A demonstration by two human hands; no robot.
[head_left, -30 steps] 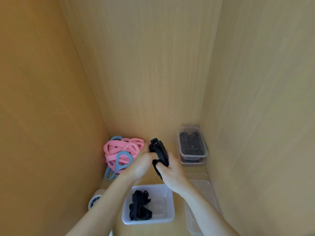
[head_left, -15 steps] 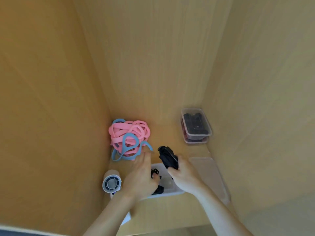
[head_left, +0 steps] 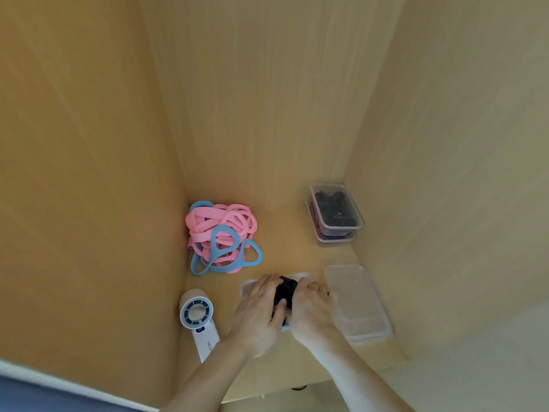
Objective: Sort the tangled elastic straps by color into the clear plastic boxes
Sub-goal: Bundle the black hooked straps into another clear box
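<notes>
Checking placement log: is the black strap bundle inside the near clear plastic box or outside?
Inside: the black strap bundle sits within the clear plastic box's rim, left hand pressing, right hand gripping it.

The cupboard walls (head_left: 267,114) and shelf floor (head_left: 285,245) are pale wood-grain board, smooth and matt. At ten o'clock on the shelf, the pink straps (head_left: 219,221) and blue straps (head_left: 222,242) look smooth and rubbery, with a soft sheen. The stacked boxes (head_left: 335,215) at two o'clock are clear glossy plastic. The flat box (head_left: 356,301) at four o'clock is cloudier plastic. The fan (head_left: 197,315) at eight o'clock is smooth white plastic. The black straps (head_left: 285,289) look matt.
</notes>
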